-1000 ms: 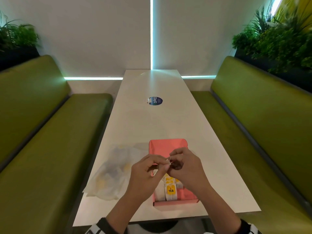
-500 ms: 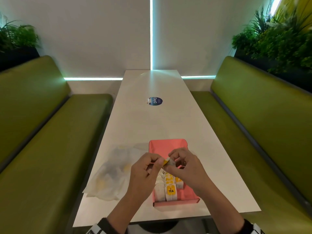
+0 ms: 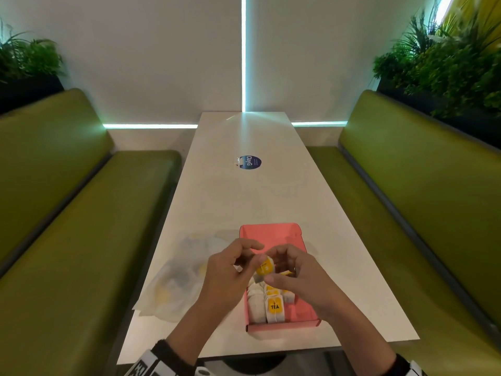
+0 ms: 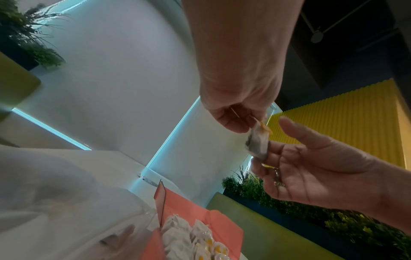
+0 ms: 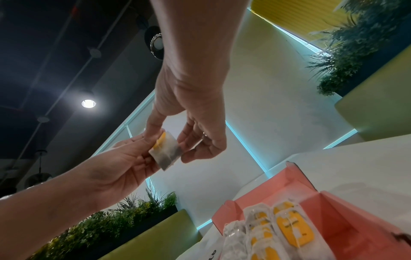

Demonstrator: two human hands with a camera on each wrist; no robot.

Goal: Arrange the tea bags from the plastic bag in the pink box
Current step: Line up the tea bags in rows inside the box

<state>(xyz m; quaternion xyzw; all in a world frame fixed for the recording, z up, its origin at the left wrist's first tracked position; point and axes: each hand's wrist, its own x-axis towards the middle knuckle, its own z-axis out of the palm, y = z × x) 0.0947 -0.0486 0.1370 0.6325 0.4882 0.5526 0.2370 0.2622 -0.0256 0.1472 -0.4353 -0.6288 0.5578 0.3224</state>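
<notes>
A: In the head view, how much of the work is done?

B: Several tea bags [image 3: 272, 305] are already laid in rows at the near end of the pink box [image 3: 271, 233], which is set on the table [image 3: 244, 202]. The far part of the box is seen bare, so place is left. One more tea bag [image 3: 264, 267] is held above the box between the left hand [image 3: 230, 275] and the right hand [image 3: 295, 278], which are brought close together. In the plastic bag [image 3: 176, 280], just to the left of the box, some yellow is seen, so it is judged that more bags are left inside.

A: What is added by the left wrist view?

B: The pinch is shown from below: the top of the held bag [image 4: 258, 140] is pinched by the left hand [image 4: 240, 98], and its lower part is touched by the fingers [image 4: 273, 149] of the right hand [image 4: 322, 168].

A: And the right wrist view?

B: The flat face of the held bag [image 5: 166, 149] and its yellow tag are seen there, gripped from both sides. The tags of the packed rows [image 5: 275, 234] are shown large. The plastic bag is not seen in this view.
</notes>
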